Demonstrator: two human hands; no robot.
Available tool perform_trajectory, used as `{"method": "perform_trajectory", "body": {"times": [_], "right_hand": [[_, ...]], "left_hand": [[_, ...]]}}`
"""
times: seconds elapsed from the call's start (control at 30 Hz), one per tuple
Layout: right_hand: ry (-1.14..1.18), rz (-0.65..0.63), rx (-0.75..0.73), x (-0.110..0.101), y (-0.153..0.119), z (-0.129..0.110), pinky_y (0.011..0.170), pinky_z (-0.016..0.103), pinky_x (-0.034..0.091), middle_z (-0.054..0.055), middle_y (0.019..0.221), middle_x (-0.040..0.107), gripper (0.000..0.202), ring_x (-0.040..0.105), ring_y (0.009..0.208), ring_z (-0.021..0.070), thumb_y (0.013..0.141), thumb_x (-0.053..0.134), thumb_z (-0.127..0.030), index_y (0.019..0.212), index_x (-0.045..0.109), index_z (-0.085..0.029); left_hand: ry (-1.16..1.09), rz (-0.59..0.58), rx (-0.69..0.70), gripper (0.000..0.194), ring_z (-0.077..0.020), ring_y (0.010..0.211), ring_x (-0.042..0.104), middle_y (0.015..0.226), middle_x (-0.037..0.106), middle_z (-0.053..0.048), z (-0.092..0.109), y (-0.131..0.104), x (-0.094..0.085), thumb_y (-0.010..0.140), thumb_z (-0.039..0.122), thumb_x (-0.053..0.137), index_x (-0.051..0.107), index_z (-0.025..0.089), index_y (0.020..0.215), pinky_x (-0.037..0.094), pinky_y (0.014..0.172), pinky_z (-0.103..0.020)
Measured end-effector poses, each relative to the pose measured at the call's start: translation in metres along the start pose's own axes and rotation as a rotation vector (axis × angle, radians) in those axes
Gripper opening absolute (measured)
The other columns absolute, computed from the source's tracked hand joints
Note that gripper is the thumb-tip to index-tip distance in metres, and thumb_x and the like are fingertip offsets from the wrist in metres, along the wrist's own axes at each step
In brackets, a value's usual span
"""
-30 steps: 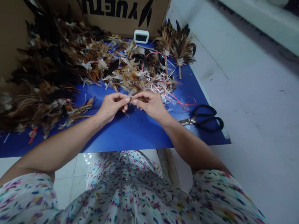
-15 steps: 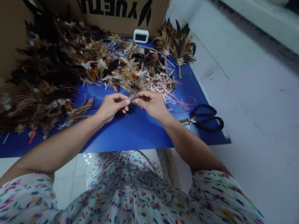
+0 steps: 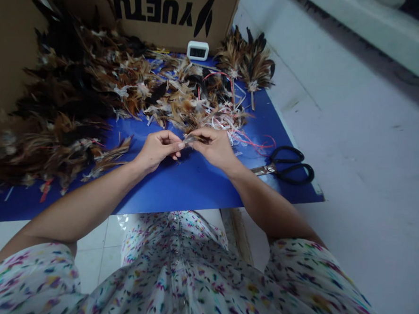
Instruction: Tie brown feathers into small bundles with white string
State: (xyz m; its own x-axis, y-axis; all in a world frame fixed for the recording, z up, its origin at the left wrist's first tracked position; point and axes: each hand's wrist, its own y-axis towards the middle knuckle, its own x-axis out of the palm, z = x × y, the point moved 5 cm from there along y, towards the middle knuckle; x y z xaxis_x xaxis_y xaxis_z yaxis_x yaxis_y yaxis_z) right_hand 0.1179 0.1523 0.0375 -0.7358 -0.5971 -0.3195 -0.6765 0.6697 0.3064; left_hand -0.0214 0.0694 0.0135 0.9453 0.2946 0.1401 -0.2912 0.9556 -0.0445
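Left hand (image 3: pixel 159 149) and right hand (image 3: pixel 212 145), each in a near-closed pinch on a small feather tuft (image 3: pixel 189 139)

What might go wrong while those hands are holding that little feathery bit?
The small feather tuft is pinched in the fingertips of the left hand and right hand, so it might slip out.
The scissors lie by the table's edge, blades pointing toward the right forearm; a bump might knock them off.
The jumbled red and white strings might snag.
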Motion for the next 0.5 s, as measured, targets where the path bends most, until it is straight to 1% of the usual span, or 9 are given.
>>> {"method": "perform_trajectory", "body": {"times": [0.3, 0.43, 0.5], "right_hand": [[0.042, -0.001, -0.014, 0.002, -0.0013, -0.0039, 0.077, 0.03, 0.051, 0.003, 0.087, 0.075, 0.012, 0.066, 0.08, 0.0154, 0.077, 0.07, -0.023, 0.086, 0.075, -0.018], [0.04, 0.001, -0.038, 0.0033, -0.002, -0.0034, 0.072, 0.029, 0.049, 0.002, 0.084, 0.074, 0.016, 0.063, 0.076, 0.0144, 0.075, 0.069, -0.023, 0.089, 0.075, -0.018], [0.013, 0.008, -0.036, 0.0034, -0.0023, -0.0033, 0.071, 0.029, 0.048, 0.001, 0.082, 0.073, 0.017, 0.061, 0.073, 0.0137, 0.075, 0.069, -0.023, 0.09, 0.075, -0.018]], "left_hand": [[-0.017, 0.008, 0.002, 0.048, -0.0091, 0.045, 0.06, 0.054, 0.065, 0.001, -0.0009, 0.0002, -0.0004, 0.048, 0.038, 0.096, 0.061, 0.014, 0.07, 0.05, 0.045, -0.019], [-0.021, -0.006, -0.007, 0.051, -0.0098, 0.046, 0.061, 0.056, 0.066, 0.002, -0.0021, 0.0003, 0.0008, 0.048, 0.04, 0.096, 0.064, 0.014, 0.079, 0.051, 0.045, -0.02], [-0.006, -0.014, -0.002, 0.05, -0.0095, 0.046, 0.061, 0.055, 0.066, 0.001, -0.0022, -0.0004, 0.0019, 0.051, 0.043, 0.094, 0.066, 0.013, 0.078, 0.052, 0.046, -0.02]]}}
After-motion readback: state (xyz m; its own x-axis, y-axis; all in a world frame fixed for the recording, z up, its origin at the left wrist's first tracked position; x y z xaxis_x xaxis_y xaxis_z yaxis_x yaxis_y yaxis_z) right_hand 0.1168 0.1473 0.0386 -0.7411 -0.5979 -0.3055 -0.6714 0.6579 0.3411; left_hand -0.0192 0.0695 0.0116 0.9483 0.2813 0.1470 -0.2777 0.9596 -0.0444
